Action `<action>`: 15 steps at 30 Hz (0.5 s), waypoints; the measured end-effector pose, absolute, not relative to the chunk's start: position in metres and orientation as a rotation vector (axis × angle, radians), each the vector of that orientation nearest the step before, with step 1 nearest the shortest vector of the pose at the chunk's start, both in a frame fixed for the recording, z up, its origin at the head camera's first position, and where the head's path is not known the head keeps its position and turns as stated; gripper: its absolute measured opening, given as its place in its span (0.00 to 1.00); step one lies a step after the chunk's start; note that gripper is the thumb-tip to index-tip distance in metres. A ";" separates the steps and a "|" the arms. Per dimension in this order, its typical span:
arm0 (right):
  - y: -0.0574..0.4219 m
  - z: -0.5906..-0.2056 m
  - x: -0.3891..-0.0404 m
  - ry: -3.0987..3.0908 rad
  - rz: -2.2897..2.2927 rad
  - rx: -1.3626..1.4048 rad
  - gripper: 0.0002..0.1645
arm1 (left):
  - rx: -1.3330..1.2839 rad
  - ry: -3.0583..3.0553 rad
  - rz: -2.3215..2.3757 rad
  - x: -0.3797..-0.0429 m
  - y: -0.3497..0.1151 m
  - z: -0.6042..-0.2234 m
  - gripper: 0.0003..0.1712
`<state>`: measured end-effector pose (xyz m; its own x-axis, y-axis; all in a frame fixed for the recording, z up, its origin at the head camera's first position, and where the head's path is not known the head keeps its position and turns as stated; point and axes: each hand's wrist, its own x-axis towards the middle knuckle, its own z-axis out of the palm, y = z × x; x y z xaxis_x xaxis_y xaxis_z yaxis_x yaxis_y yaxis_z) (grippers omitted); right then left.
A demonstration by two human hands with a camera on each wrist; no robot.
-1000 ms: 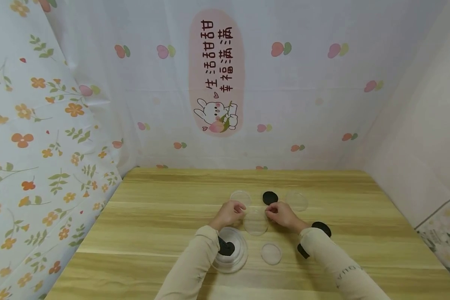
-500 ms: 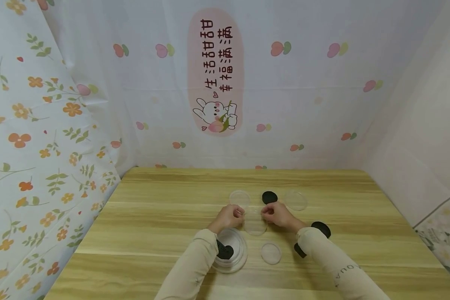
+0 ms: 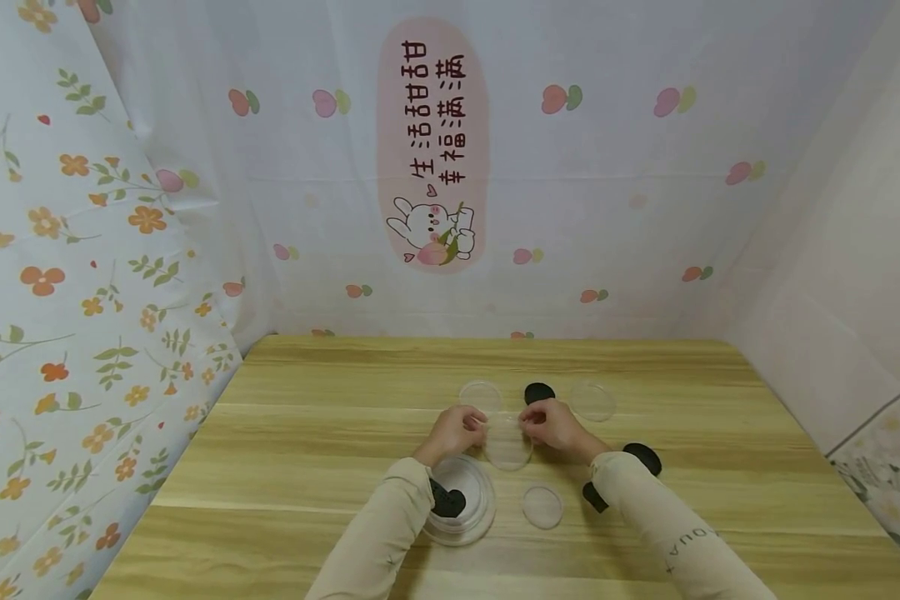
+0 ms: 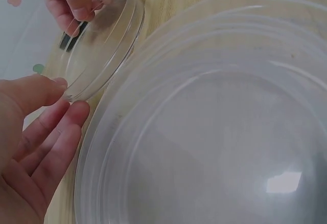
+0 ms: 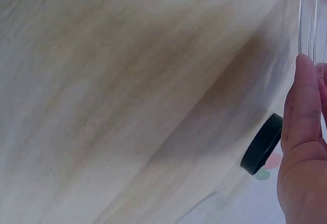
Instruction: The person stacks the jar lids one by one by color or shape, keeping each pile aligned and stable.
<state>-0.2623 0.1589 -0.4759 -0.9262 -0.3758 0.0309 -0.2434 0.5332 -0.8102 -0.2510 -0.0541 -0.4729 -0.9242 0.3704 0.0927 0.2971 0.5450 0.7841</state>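
The left hand (image 3: 456, 433) pinches the rim of a clear, round, shallow plastic dish (image 3: 507, 454), thumb on one side and fingers on the other; the right hand (image 3: 557, 423) pinches the opposite rim. Over the last second the right fingertips have come inward and the gap between the hands has narrowed, so the dish now seems secured from both sides. I cannot tell whether it is clear of the yellow wood-grain table (image 3: 307, 417).

Toward the table's far edge lie one black round disc (image 3: 537, 392) and two clear discs (image 3: 480, 397) (image 3: 594, 402), one on either side. Toward the right edge, partly behind the sleeve (image 3: 667, 517), is a second black disc (image 3: 642, 458). Nearer the front edge are one small clear disc (image 3: 543, 507) and one nested clear stack (image 3: 472, 493), its layers uncountable.
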 end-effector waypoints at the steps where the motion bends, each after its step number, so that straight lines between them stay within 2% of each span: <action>1: 0.159 -0.475 -0.262 2.613 -1.358 -0.524 0.06 | 0.568 2.699 1.333 -0.248 -0.054 -0.468 0.11; 15: 0.145 -0.463 -0.260 2.687 -1.315 -0.676 0.06 | 0.517 2.814 1.288 -0.253 -0.065 -0.465 0.08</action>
